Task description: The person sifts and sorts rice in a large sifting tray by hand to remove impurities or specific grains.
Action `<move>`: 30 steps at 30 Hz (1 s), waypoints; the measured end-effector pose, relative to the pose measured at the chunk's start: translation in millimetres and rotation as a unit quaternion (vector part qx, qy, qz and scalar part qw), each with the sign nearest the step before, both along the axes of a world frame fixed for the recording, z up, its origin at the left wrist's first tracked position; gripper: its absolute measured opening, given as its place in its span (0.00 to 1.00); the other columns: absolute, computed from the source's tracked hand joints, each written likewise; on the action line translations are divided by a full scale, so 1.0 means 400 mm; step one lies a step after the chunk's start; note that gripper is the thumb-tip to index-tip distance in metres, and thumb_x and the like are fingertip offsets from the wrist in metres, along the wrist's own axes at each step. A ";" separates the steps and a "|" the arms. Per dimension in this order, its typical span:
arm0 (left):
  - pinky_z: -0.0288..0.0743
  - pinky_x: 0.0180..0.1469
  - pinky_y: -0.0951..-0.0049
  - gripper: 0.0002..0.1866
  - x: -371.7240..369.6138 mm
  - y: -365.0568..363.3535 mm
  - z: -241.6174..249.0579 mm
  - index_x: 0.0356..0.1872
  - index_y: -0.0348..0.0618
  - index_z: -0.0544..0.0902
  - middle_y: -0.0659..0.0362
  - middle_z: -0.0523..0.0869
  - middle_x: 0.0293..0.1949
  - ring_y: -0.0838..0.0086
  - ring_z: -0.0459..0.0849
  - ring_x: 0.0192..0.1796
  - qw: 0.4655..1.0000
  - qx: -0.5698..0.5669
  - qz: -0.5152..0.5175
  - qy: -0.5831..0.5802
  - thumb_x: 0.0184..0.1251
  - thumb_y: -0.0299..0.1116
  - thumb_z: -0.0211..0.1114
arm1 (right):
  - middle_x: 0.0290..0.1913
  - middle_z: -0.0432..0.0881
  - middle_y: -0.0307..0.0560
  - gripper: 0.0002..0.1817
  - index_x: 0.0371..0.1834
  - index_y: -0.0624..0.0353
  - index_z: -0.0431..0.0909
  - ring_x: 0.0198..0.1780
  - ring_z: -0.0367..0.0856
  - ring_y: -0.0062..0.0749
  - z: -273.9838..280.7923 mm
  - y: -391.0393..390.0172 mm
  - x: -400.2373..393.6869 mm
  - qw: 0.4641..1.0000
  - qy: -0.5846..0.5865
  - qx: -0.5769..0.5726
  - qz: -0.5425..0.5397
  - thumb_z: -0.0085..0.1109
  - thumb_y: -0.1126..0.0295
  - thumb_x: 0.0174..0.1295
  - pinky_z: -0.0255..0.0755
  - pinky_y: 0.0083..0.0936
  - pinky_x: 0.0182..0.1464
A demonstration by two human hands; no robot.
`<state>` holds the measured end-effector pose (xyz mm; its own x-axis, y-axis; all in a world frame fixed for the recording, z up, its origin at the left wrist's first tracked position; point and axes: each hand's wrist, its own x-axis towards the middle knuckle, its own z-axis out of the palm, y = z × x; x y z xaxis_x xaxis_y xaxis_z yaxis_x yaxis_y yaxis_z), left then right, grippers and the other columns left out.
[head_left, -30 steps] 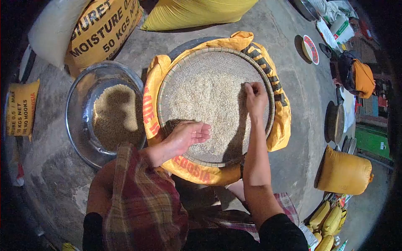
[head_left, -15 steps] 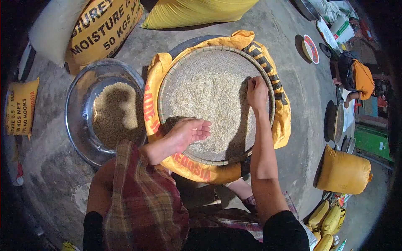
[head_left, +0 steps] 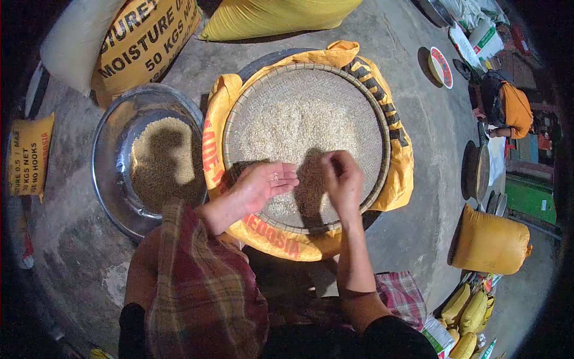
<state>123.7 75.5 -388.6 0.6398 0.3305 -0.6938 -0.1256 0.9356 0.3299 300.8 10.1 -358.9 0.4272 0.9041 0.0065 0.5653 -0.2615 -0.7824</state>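
Note:
A round woven tray (head_left: 359, 96) lies on a yellow printed sack (head_left: 215, 128), with pale grain (head_left: 311, 128) spread over its middle. Palm up over the tray's lower left, my left hand (head_left: 266, 184) has its fingers stretched out, and a few pale grains lie on the palm. My right hand (head_left: 345, 182) hovers above the lower right of the grain, thumb and forefinger brought together; whatever may be between the fingertips is too small to make out. Its shadow falls on the grain between my hands.
Left of the tray stands a metal basin (head_left: 107, 155) with brownish grain (head_left: 158, 173). Full sacks (head_left: 146, 51) stand behind it. At the right are a patterned bowl (head_left: 440, 67), a yellow sack (head_left: 490, 241), bananas (head_left: 472, 314) and another person in orange (head_left: 517, 110).
My right hand has moved left and down from the tray's right side, closer to my left hand. The left hand stays nearly in place, with its palm slightly more open to view.

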 end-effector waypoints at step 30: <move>0.68 0.55 0.67 0.17 -0.354 0.164 -0.013 0.48 0.38 0.77 0.51 0.79 0.47 0.61 0.77 0.52 0.716 0.478 0.040 0.507 0.59 0.34 0.62 | 0.36 0.78 0.55 0.08 0.35 0.62 0.79 0.33 0.79 0.44 -0.061 0.059 0.158 0.994 -0.099 -0.018 -0.044 0.58 0.81 0.50 0.72 0.30 0.36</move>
<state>-18.1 141.0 -393.8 -0.0813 0.9721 -0.2202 0.5917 0.2249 0.7741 363.9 33.7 -383.2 0.4976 0.8649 0.0658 0.6810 -0.3425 -0.6473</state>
